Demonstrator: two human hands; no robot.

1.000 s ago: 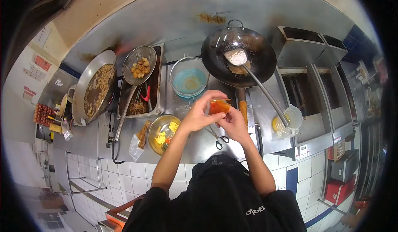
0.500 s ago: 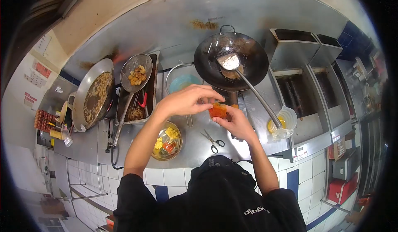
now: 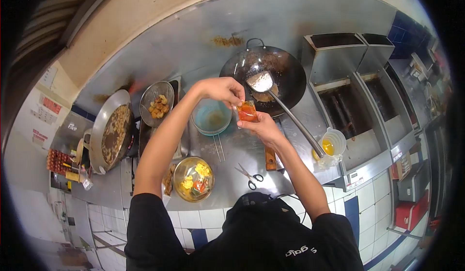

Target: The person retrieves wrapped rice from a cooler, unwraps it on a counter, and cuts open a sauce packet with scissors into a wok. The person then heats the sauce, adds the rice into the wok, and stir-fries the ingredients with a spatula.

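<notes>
Between my two hands is a small clear packet of red-orange sauce (image 3: 247,112), above the steel counter and in front of the wok. My right hand (image 3: 265,127) grips its lower right side, thumb across the front. At the packet's upper left corner, the fingers of my left hand (image 3: 224,91) are pinched together. A metal bowl (image 3: 211,189) with yellow scrambled-egg-like lumps and something red stands below my left forearm. Open scissors (image 3: 249,177) lie beside it on the counter. Under my left hand is a round sieve (image 3: 212,134) over a blue-green inside.
A black wok (image 3: 291,67) holds a metal spatula (image 3: 286,107), whose handle rests by a plastic jug (image 3: 337,137) with yellow liquid. To the left are a skimmer (image 3: 143,105) with fried pieces and a large pan (image 3: 100,120) of bits in oil. Fryer wells (image 3: 339,108) stand right.
My left hand has come from over the packet to pinch its upper corner. Both hands sit higher in view with the packet, and the whole view has shifted slightly.
</notes>
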